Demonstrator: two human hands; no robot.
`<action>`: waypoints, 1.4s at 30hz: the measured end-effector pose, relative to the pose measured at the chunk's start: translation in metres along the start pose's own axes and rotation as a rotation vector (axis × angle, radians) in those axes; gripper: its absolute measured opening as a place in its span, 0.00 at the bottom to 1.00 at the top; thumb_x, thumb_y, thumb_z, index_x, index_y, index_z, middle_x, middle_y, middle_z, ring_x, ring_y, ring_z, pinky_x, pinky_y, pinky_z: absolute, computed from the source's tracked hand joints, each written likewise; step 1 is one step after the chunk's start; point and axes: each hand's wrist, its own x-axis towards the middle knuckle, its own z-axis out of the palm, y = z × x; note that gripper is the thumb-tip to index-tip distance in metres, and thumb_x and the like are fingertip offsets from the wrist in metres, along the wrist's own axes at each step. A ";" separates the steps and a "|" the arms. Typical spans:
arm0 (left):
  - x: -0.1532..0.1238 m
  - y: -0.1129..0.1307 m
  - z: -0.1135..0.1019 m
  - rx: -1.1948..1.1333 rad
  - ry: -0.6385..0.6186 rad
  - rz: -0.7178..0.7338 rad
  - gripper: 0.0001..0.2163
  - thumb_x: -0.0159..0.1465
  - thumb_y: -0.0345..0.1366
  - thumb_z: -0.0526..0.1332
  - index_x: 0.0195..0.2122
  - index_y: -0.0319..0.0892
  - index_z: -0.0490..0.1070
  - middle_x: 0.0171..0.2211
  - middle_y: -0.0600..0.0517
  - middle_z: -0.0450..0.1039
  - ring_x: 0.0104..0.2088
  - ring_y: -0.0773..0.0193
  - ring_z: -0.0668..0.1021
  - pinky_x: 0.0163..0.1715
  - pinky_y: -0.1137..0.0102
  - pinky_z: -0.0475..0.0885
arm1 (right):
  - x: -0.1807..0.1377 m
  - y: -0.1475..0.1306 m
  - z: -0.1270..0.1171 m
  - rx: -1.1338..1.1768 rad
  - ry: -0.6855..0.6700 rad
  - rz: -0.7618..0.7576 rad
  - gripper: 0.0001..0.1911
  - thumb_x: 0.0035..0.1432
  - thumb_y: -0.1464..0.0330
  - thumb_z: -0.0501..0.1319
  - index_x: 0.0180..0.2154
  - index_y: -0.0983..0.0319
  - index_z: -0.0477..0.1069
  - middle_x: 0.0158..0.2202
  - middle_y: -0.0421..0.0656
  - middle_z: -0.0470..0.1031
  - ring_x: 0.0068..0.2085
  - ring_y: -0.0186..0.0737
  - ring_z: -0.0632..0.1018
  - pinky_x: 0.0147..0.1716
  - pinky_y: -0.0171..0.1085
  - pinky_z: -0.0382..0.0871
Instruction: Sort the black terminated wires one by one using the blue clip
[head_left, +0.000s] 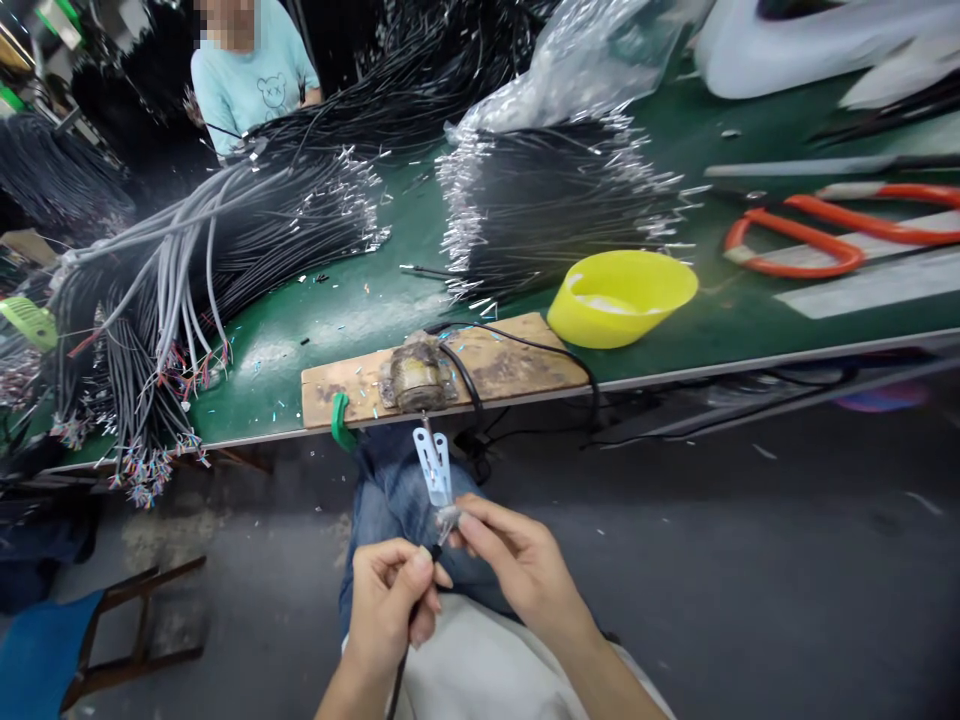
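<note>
1. Cable (397, 685): thin, black, stripped end up over the lap (390, 505), between the two hands, just in front of the bench (412, 225)
2. Handling, my guess: very light, springy jacket, a bit smooth but easy to grip. Bare wires (443, 535) at the tip looked soft and fragile, likely to splay or snap if bent hard
3. Where to hold: jacket just below the strip line for the firm grip, wires only lightly, near their tips
4. Left hand (394, 600): thumb and fingers closed on the jacket right below the bare part, so about the right spot
5. Right hand (517, 560): thumb and forefinger pinched together at the wire tips, on a small greyish bit; blur, could not tell if that was wire or shielding
6. Hands near each other, not clasped, only the wire end bridging them
7. Blue clip (433, 465): two-armed, beyond the right fingertips; could not tell if it touched the wires. It hung at the rod of the motor (416, 375)
8. Motor sat on a wooden board (517, 355), green clamp (342, 422) at the board's front edge
9. Further out: yellow tub (622, 300), cable bundle (555, 200) behind it, orange-handled scissors (802, 250) to the right
</note>
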 end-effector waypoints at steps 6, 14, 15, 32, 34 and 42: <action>-0.001 -0.002 -0.003 -0.035 -0.027 0.006 0.21 0.50 0.54 0.62 0.18 0.36 0.71 0.10 0.54 0.62 0.07 0.78 0.55 0.08 0.76 0.46 | 0.000 0.000 0.005 0.121 -0.041 0.003 0.08 0.49 0.64 0.62 0.24 0.62 0.72 0.23 0.41 0.70 0.26 0.35 0.70 0.26 0.32 0.65; -0.003 0.005 0.001 -0.007 0.026 0.165 0.14 0.46 0.46 0.67 0.19 0.39 0.71 0.16 0.55 0.62 0.12 0.75 0.61 0.12 0.75 0.53 | 0.003 0.004 0.007 0.346 -0.018 0.296 0.17 0.41 0.56 0.66 0.20 0.64 0.69 0.17 0.37 0.63 0.19 0.29 0.61 0.18 0.31 0.55; -0.002 0.005 0.002 0.019 0.038 0.196 0.13 0.47 0.45 0.67 0.20 0.40 0.71 0.17 0.55 0.63 0.13 0.75 0.62 0.12 0.75 0.54 | 0.005 0.003 0.007 0.347 0.021 0.312 0.17 0.39 0.56 0.66 0.18 0.64 0.68 0.16 0.36 0.62 0.19 0.29 0.60 0.18 0.31 0.54; -0.025 0.007 -0.003 0.066 0.183 0.401 0.12 0.53 0.45 0.63 0.28 0.40 0.70 0.19 0.51 0.72 0.18 0.65 0.75 0.19 0.73 0.69 | -0.043 0.002 0.022 -0.186 -0.322 0.102 0.23 0.55 0.52 0.51 0.34 0.62 0.74 0.26 0.45 0.75 0.28 0.39 0.73 0.30 0.37 0.68; -0.027 0.012 -0.005 0.015 0.173 0.417 0.13 0.55 0.46 0.61 0.30 0.40 0.69 0.20 0.50 0.74 0.19 0.63 0.76 0.18 0.72 0.70 | -0.054 0.002 0.023 -0.239 -0.366 0.080 0.25 0.56 0.50 0.49 0.34 0.61 0.74 0.27 0.46 0.75 0.29 0.40 0.73 0.31 0.38 0.68; -0.022 0.048 -0.019 -0.361 0.345 0.530 0.17 0.49 0.44 0.67 0.31 0.41 0.64 0.21 0.56 0.75 0.20 0.71 0.77 0.22 0.79 0.72 | -0.073 0.001 0.022 -0.019 -0.558 0.160 0.27 0.57 0.49 0.49 0.21 0.63 0.67 0.19 0.41 0.67 0.20 0.32 0.65 0.22 0.34 0.61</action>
